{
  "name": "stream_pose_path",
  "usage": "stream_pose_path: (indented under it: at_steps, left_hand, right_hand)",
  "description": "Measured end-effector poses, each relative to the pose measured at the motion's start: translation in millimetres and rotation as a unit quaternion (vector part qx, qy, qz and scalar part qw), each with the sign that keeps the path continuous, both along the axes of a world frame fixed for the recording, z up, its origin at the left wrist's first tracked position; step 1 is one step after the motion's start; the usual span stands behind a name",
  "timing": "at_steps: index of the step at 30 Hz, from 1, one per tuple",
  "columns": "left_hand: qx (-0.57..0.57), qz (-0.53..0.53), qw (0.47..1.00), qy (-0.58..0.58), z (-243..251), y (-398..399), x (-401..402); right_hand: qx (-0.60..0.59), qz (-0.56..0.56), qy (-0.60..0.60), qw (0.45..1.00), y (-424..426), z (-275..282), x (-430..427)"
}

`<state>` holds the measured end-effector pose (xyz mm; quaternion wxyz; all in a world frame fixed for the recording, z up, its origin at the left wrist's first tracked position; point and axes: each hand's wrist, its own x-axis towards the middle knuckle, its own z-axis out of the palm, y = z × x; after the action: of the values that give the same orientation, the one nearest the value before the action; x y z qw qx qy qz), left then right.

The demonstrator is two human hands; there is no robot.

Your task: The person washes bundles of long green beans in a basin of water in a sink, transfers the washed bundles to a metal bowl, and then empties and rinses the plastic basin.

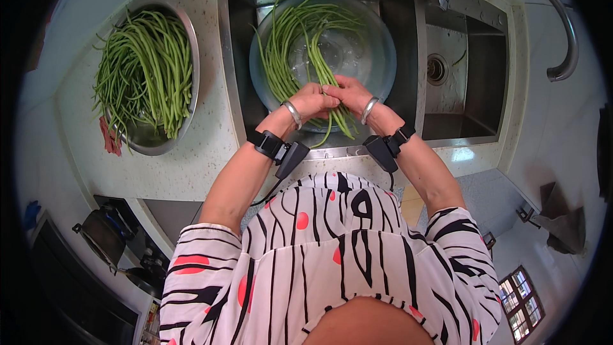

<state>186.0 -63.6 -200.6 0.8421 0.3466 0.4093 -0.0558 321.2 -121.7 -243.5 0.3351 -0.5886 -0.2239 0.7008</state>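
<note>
Between my two hands a small bunch of long green beans (pixel 322 60) is gripped over a translucent bluish basin (pixel 389 64). My left hand (pixel 311 100) closes around the beans from the left, and my right hand (pixel 352 93) holds the same bunch from the right, their thumbs close together. Bean ends stick out below my fingers towards the sink's front edge. Inside the basin, more long beans (pixel 275 57) lie curved along its left and far sides in clear water (pixel 342 52). My hands hide part of the basin's near side.
The basin stands in the larger steel sink compartment (pixel 400 9). To its right is a smaller compartment (pixel 486 81) with a drain (pixel 437 69), under a curved faucet (pixel 570 33). A steel bowl (pixel 195 57) heaped with long beans (pixel 160 67) stands on the left counter, by a reddish cloth (pixel 110 138).
</note>
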Motion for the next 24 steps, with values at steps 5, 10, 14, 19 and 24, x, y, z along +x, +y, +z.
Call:
stream_pose_path:
  at_steps: [5, 10, 14, 19, 24]
  left_hand:
    - [-0.004, -0.067, 0.998, 0.013, 3, 13, -5]
    - [0.044, -0.038, 0.985, 0.164, 16, 22, -1]
    - [-0.027, 0.077, 0.993, 0.082, -1, 22, 11]
    - [-0.162, 0.332, 0.929, 0.015, -21, 31, 5]
    - [-0.235, 0.449, 0.862, 0.007, -27, 43, 1]
  right_hand:
    - [0.003, 0.037, -0.016, 0.999, 2, 11, 3]
    - [0.082, 0.058, -0.094, 0.99, -4, 23, 7]
    - [0.056, 0.055, 0.004, 0.997, -11, 34, -13]
    - [0.086, 0.13, 0.065, 0.986, -22, 59, -1]
    - [0.036, 0.142, 0.056, 0.988, -41, 96, 29]
